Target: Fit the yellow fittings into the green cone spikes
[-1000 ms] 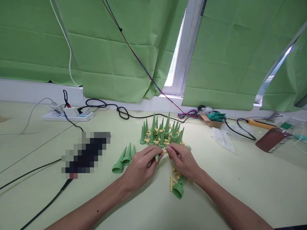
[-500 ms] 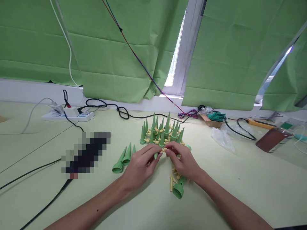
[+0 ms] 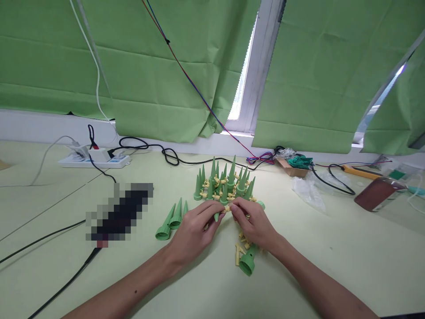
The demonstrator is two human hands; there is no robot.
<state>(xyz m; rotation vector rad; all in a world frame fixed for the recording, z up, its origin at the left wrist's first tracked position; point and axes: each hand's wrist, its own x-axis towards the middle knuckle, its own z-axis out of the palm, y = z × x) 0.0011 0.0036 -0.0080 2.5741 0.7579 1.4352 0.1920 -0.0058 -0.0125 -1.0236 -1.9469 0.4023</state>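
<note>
My left hand (image 3: 199,226) is closed around a green plant watering spike (image 3: 216,217); its tip shows below the fingers and the rest is hidden. My right hand (image 3: 254,223) pinches a small yellow valve (image 3: 227,208), which meets the spike between my fingertips. Whether the valve is seated in the spike I cannot tell. Just beyond stands a cluster of upright green spikes (image 3: 231,175) with yellow valves on them. Loose spikes (image 3: 164,230) lie left of my left hand. Under my right wrist are a spike (image 3: 247,263) and loose yellow valves (image 3: 237,255), partly covered.
A blurred-out dark object (image 3: 121,212) lies at left with a black cable. A white power strip (image 3: 96,160) and cables run along the back. At right are a small cardboard box (image 3: 292,168), a clear plastic bag (image 3: 308,192) and a reddish-brown bottle (image 3: 378,195).
My right fingers have shifted very slightly to the right at the yellow valve, showing a little more of it. The left hand has hardly moved.
</note>
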